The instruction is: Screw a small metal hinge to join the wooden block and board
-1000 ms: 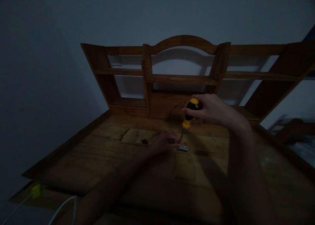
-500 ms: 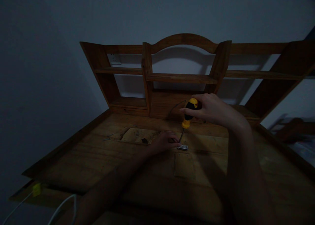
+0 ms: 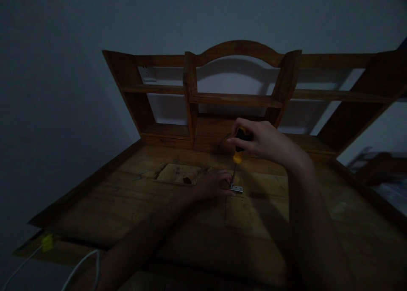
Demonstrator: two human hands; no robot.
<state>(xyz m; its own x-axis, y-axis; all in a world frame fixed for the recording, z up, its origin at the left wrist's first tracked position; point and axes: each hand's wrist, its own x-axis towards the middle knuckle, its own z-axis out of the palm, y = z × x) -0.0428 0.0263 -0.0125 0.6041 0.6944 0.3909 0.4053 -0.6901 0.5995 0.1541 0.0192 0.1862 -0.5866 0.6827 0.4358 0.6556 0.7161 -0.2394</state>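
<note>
My right hand (image 3: 260,140) grips a screwdriver (image 3: 238,157) with a yellow and black handle, from above. Its shaft slants down to the left end of a small metal hinge (image 3: 237,189). The hinge lies on the wooden desktop, just behind a rectangular wood patch (image 3: 238,212). Low at the hinge's left end, my left hand (image 3: 216,184) has its thumb and fingertips closed around the edge, beside the screwdriver tip. Whether a screw sits under the tip is too dark and small to tell.
A wooden shelf unit (image 3: 235,99) stands along the desk's back, against the wall. Left of my hand is a rough cut-out (image 3: 178,173) in the desktop, with thin metal pieces (image 3: 138,177) beyond it. A white cable (image 3: 82,261) hangs at the front left.
My right hand has turned and shifted a little left with the screwdriver, which now stands more upright. The left fingers have shifted slightly at the hinge's edge.
</note>
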